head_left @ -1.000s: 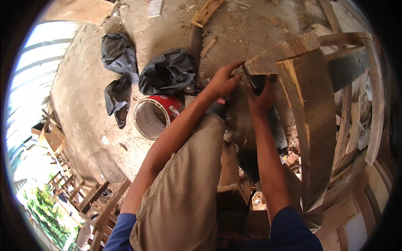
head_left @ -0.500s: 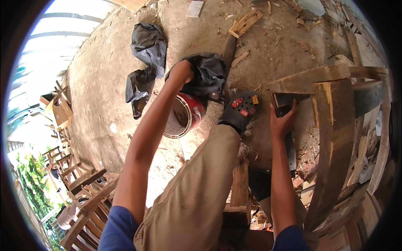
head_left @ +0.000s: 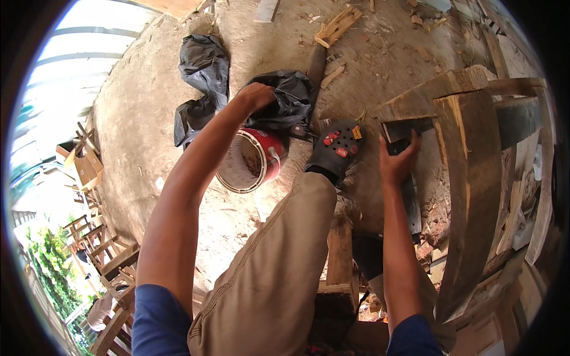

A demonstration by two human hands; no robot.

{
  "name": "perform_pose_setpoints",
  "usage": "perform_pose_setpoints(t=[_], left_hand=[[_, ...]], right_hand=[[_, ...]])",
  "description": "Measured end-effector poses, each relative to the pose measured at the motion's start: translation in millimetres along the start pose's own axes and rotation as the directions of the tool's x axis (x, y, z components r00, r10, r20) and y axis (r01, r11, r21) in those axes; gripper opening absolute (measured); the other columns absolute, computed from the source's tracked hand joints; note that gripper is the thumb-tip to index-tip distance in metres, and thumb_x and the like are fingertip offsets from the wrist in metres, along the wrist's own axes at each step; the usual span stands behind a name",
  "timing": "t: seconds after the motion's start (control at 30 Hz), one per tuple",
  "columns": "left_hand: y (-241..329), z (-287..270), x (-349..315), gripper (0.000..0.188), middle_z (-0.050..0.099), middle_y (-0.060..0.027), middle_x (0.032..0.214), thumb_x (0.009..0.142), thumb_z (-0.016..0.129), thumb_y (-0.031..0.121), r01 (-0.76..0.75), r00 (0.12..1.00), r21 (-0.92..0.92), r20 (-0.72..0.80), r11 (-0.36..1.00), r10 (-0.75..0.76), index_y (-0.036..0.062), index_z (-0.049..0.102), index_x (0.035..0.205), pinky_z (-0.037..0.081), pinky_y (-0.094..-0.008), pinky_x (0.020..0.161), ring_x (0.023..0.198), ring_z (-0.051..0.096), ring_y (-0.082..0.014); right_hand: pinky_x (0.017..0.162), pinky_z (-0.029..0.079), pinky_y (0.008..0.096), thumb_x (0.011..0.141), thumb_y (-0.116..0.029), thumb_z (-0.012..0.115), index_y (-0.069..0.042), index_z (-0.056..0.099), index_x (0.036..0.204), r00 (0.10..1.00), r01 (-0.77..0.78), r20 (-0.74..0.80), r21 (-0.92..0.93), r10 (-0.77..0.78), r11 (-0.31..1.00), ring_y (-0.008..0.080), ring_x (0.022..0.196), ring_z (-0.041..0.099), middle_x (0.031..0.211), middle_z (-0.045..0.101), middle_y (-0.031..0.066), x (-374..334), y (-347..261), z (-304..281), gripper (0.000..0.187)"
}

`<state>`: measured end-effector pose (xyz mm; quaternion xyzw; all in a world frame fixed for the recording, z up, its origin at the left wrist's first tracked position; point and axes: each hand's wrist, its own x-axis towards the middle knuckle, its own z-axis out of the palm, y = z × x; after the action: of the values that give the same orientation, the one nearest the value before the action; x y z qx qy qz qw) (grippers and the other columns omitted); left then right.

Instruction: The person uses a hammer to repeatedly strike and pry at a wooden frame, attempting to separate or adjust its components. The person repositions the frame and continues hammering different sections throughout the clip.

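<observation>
By black plastic (head_left: 291,102), wooden frame (head_left: 469,178), hands (head_left: 257,96) (head_left: 399,165) apart

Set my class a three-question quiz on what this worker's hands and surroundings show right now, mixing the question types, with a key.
1. Fill in the blank: The ____ hand is at the black plastic bag nearest the clog.
2. True or false: The top of the clog is plain, with no charms on it.
3. Multiple choice: Which of these is the right hand nearest to?
A. the cardboard box
B. the wooden frame
C. the bucket

Key:
1. Left: the left hand is over that bag.
2. False: red and yellow charms sit on it.
3. B.
</observation>
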<state>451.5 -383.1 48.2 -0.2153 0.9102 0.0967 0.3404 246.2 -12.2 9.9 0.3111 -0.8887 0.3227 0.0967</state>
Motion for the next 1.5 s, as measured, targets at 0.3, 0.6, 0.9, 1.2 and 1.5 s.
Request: perform_pose_setpoints(t=[0.3, 0.6, 0.9, 1.2, 1.5], left_hand=[[-17, 15, -19, 0.021, 0.072, -0.0188, 0.106, 0.09, 0.054, 0.01, -0.164, 0.945, -0.048, -0.294, 0.985, 0.143, 0.0035, 0.073, 0.098, 0.058, -0.0437, 0.081, 0.098, 0.071, -0.0356], [3, 11, -16, 0.021, 0.073, -0.0198, 0.104, 0.089, 0.055, 0.009, -0.175, 0.982, 0.029, -0.065, 0.984, 0.176, 0.0041, 0.074, 0.098, 0.058, -0.0451, 0.081, 0.098, 0.071, -0.0363], [77, -66, -104, 0.012, 0.068, -0.0169, 0.098, 0.09, 0.066, 0.005, -0.208, 0.706, -0.483, -0.676, 0.851, -0.211, 0.0015, 0.063, 0.101, 0.054, -0.0415, 0.071, 0.083, 0.069, -0.0344], [230, -32, -55, 0.03, 0.071, -0.0149, 0.103, 0.083, 0.072, -0.004, -0.792, 0.573, -0.348, -0.709, 0.502, 0.412, 0.0031, 0.068, 0.112, 0.055, -0.0352, 0.08, 0.092, 0.069, -0.032], [305, -25, 22, 0.031, 0.072, -0.0153, 0.109, 0.085, 0.073, 0.002, -0.848, 0.4, -0.017, -0.676, 0.53, 0.619, 0.0043, 0.07, 0.116, 0.055, -0.0372, 0.087, 0.101, 0.069, -0.0323]], right_hand=[[0.104, 0.043, 0.0527, 0.079, -0.039, 0.086, -0.002, 0.041, 0.144, 0.999, -0.036, 0.027, 0.014, 0.036, 0.999, 0.0464, 0.129, 0.05, 0.141, 0.047, 0.0273, -1, 7, -2, 0.087], [0.104, 0.043, 0.0518, 0.078, -0.042, 0.087, 0.0, 0.042, 0.143, 0.997, -0.047, 0.054, 0.002, 0.047, 0.999, 0.0459, 0.127, 0.051, 0.138, 0.049, 0.0272, 2, 6, -9, 0.09], [0.107, 0.042, 0.0511, 0.079, -0.039, 0.086, 0.0, 0.041, 0.144, 0.948, -0.257, 0.222, 0.12, 0.226, 0.959, 0.0452, 0.13, 0.049, 0.142, 0.048, 0.0278, -7, -4, -25, 0.088], [0.098, 0.046, 0.0421, 0.094, -0.017, 0.067, 0.003, 0.054, 0.129, 0.609, -0.618, -0.372, 0.331, 0.7, 0.713, 0.0324, 0.112, 0.057, 0.119, 0.06, 0.0192, -56, 74, -113, 0.042], [0.111, 0.032, 0.0625, 0.094, -0.025, 0.06, 0.005, 0.029, 0.15, 0.472, -0.882, -0.455, -0.235, 0.755, 0.409, 0.0447, 0.138, 0.039, 0.145, 0.043, 0.0273, -92, 206, -182, 0.071]])
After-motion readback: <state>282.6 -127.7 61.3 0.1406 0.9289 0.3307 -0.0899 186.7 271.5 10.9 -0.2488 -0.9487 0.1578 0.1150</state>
